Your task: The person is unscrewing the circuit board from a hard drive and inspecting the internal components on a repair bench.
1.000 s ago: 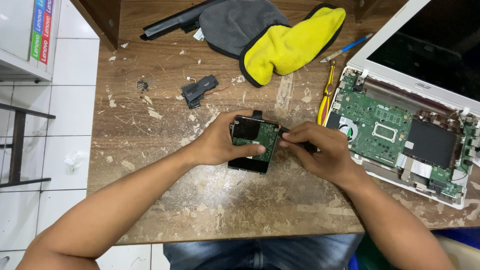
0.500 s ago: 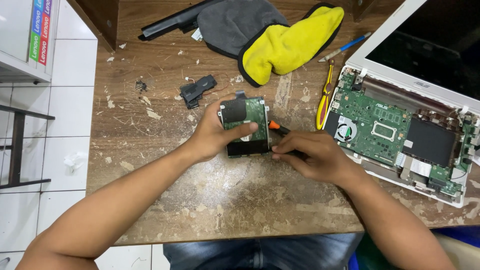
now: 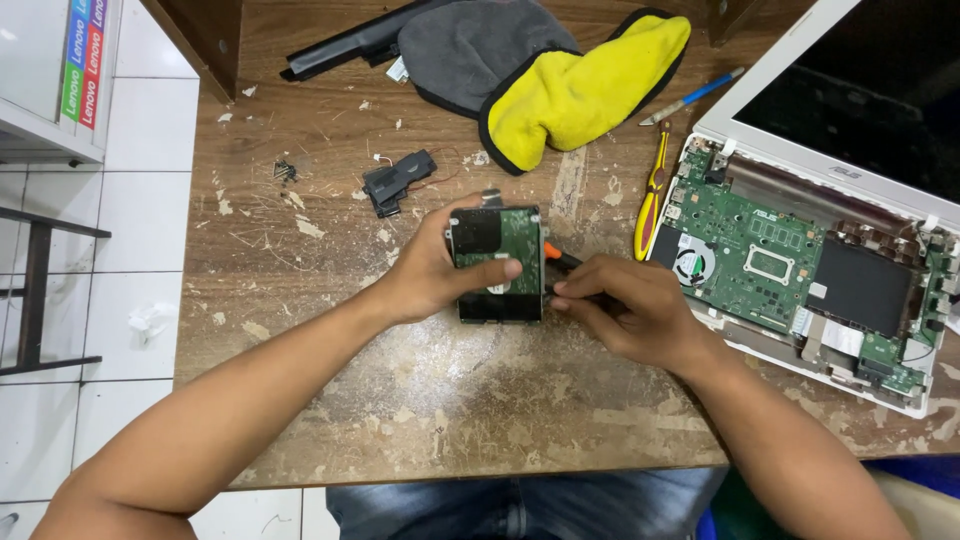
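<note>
A hard drive with its green circuit board facing up rests on the worn wooden table. My left hand grips it from the left, thumb across its lower face. My right hand holds a small screwdriver with an orange collar, its tip at the drive's right edge.
An opened white laptop with its green motherboard exposed lies at the right. Yellow-handled pliers and a blue pen lie beside it. A yellow and grey cloth, a black battery bar and a small black part sit farther back.
The drive has shifted slightly up and back on the table in my left hand. My right hand brought the screwdriver to the drive's right edge.
</note>
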